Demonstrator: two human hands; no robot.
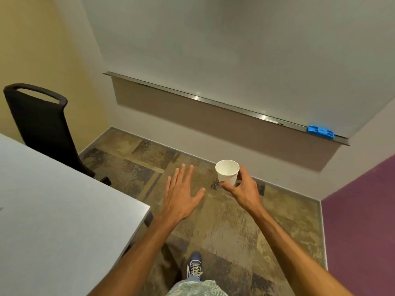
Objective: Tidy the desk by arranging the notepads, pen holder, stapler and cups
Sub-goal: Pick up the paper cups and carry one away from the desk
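A white paper cup (227, 171) stands upright in the air above the carpet, its open mouth facing up. My right hand (242, 188) grips it from the right side, thumb and fingers curled round its lower part. My left hand (180, 194) hovers to the left of the cup with its fingers straight and spread, holding nothing. The white desk (59, 210) lies at the left, apart from both hands. No notepads, pen holder or stapler show in this view.
A black office chair (40, 122) stands behind the desk at the far left. A whiteboard (235, 50) hangs on the wall ahead, with a blue eraser (320, 131) on its tray. A purple wall (363, 221) is on the right. My shoe (194, 264) is on the patterned carpet.
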